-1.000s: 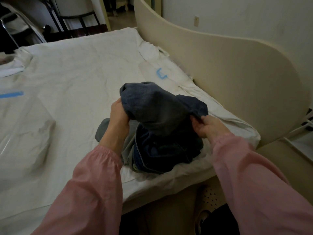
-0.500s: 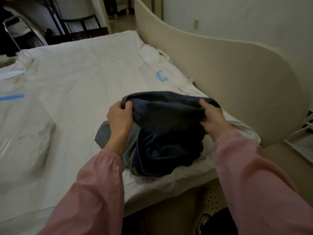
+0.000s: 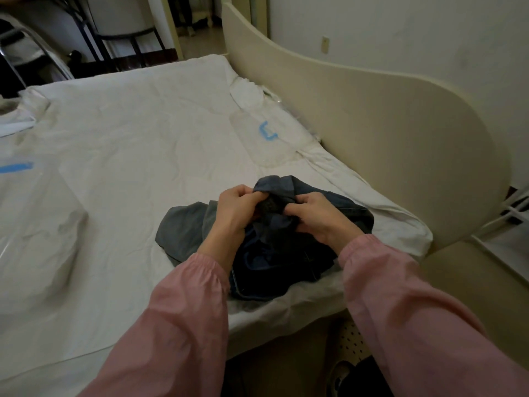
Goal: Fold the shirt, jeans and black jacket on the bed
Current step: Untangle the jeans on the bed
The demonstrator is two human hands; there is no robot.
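Observation:
A crumpled pile of dark blue jeans (image 3: 274, 267) lies near the bed's front right corner, with a lighter grey-blue part (image 3: 180, 233) spread to its left. My left hand (image 3: 234, 207) and my right hand (image 3: 317, 216) are close together above the pile. Both grip a bunched fold of the denim (image 3: 274, 190) between fingers and thumb. Pink sleeves cover both forearms. The white bed sheet (image 3: 128, 167) lies under everything. I cannot pick out a shirt or a black jacket apart from this pile.
A cream curved bed board (image 3: 372, 118) rises along the right side. Clear plastic bags with blue tape (image 3: 267, 133) lie on the sheet at the right and at the far left (image 3: 17, 167). Chairs and metal frames (image 3: 114, 32) stand beyond the bed.
My hands held the denim stretched wide and raised. They have come together and lowered onto the pile, bunching the fabric between them.

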